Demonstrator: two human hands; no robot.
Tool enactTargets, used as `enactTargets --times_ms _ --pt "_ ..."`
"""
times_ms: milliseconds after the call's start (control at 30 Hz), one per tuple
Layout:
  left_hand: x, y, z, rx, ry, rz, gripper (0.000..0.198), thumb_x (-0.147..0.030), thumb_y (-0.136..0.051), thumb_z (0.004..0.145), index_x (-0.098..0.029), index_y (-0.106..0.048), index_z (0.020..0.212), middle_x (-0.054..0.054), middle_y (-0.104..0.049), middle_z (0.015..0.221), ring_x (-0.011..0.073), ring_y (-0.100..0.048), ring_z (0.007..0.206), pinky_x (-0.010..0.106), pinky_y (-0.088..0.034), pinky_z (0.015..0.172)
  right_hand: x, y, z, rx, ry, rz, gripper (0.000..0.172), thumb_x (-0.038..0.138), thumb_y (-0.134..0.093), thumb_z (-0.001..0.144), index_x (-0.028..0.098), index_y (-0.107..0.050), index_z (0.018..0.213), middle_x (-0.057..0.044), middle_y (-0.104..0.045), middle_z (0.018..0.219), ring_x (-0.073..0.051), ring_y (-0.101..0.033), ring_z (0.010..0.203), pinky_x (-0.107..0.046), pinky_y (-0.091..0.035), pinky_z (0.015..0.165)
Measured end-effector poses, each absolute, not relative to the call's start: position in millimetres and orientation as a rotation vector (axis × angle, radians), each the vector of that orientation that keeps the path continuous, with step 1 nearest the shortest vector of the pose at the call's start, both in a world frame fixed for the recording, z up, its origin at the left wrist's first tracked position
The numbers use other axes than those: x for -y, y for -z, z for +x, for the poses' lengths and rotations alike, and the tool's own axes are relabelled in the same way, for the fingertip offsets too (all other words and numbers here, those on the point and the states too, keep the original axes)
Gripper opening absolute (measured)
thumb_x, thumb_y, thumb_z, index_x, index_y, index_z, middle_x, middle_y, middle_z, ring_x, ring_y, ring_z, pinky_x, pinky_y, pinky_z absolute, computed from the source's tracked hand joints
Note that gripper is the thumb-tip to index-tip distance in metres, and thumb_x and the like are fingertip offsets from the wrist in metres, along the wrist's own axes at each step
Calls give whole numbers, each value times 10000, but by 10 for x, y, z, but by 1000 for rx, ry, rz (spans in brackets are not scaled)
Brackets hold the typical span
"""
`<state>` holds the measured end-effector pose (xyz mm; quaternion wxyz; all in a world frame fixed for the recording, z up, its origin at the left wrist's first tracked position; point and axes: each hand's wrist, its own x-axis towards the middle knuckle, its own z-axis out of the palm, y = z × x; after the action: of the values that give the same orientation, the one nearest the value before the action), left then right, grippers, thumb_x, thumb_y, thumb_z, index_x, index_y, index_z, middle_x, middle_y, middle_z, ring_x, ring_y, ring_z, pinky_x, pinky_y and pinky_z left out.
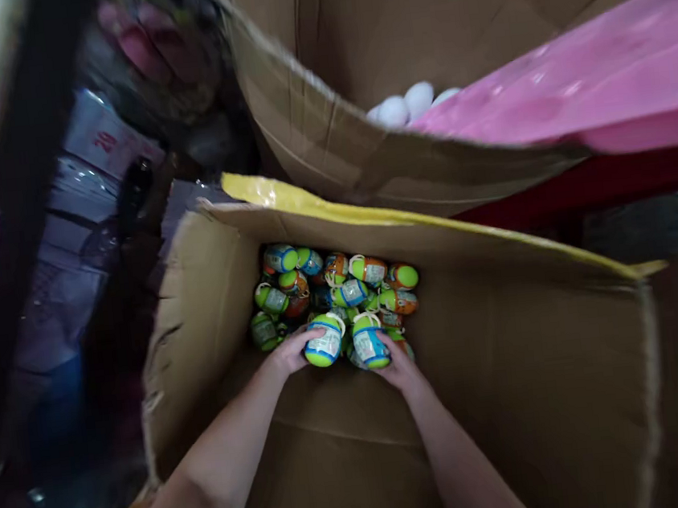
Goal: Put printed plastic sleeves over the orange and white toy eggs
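Observation:
Both my arms reach down into a deep cardboard box (508,365). At its bottom lies a heap of several small egg-shaped toy capsules (348,285) in green, blue and orange. My left hand (292,352) is closed around a green and blue capsule (325,340). My right hand (396,365) grips a blue and green capsule (369,341) beside it. The two held capsules sit at the near edge of the heap, close together.
A second open cardboard box (354,50) stands behind, with white egg shapes (408,104) inside. A pink plastic surface (599,73) juts in at the upper right. Stacked packages (84,192) and dark clutter fill the left side.

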<state>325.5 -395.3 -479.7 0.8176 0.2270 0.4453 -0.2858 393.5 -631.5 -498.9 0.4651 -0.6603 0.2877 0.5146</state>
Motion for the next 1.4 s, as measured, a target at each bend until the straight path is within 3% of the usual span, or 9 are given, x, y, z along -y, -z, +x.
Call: enactTargets --times_ms 267,367,467,600,733,800,967,1133,1400 --pt "3320 2221 3257 -670 411 516 547 -240 -741 666 -238 -596 1194 59 -671 1117 227 -627 1022 338 -472 903 5639 2504 3787 -491 -1017 -1197 975 864 -207 664 269 -378 1416 -130 -569 1306 -383 -507 1215 -620 -400 937" --pt "3222 1627 3147 -792 288 658 357 -414 -726 691 -176 -661 948 70 -684 896 233 -639 867 353 -495 809 5184 1853 3740 -445 -990 -1198 1007 901 -192 628 271 -463 1366 -127 -629 1217 -371 -528 1191 -557 -436 921" --pt "2981 1138 2999 -962 -120 874 317 -462 -725 698 -188 -595 790 8 -628 766 172 -594 770 287 -471 746 4675 1330 3686 -437 -923 -1045 874 873 -300 661 315 -550 1285 -88 -694 1091 -339 -597 1085 -523 -462 886" --pt "2315 410 2617 -975 -462 1113 461 -613 -467 848 -189 -606 964 45 -646 900 194 -600 842 315 -478 758 3915 806 3616 -494 -947 -824 660 799 -454 675 412 -598 1189 -21 -720 1030 -311 -643 975 -525 -494 795" --pt "1582 -160 2088 -999 -287 1645 789 -589 -732 629 -207 -522 1286 107 -562 1209 317 -530 1121 428 -442 938 3045 544 3405 -349 -1076 -827 615 671 -624 626 375 -625 1165 -18 -717 1053 -307 -649 980 -516 -508 819" --pt "1241 -240 1864 -1094 -164 1833 933 -497 -798 566 -205 -440 1376 131 -492 1305 358 -464 1210 470 -400 1000 2628 500 3238 -254 -1157 -864 620 538 -739 548 322 -654 1123 -25 -726 1014 -299 -655 962 -483 -515 850" --pt "511 92 1560 -879 -94 1997 785 -331 -664 723 -217 -333 1426 120 -430 1387 288 -436 1250 434 -378 1035 1819 550 2905 -151 -1284 -886 480 406 -787 553 268 -677 999 -6 -727 975 -241 -670 910 -381 -553 805" --pt "-17 548 1441 -931 -30 2368 717 -430 -717 661 -188 -475 1291 127 -511 1254 314 -461 1136 486 -384 972 1475 742 2892 -257 -1381 -894 455 469 -788 546 214 -694 911 -19 -737 873 -236 -682 823 -357 -566 740" --pt "-490 771 1349 -612 261 2685 658 -622 -544 780 -176 -512 1262 122 -507 1229 292 -432 1034 450 -355 918 1406 960 3047 -307 -1229 -1050 435 431 -778 582 204 -679 939 -14 -731 837 -202 -677 746 -312 -564 661"
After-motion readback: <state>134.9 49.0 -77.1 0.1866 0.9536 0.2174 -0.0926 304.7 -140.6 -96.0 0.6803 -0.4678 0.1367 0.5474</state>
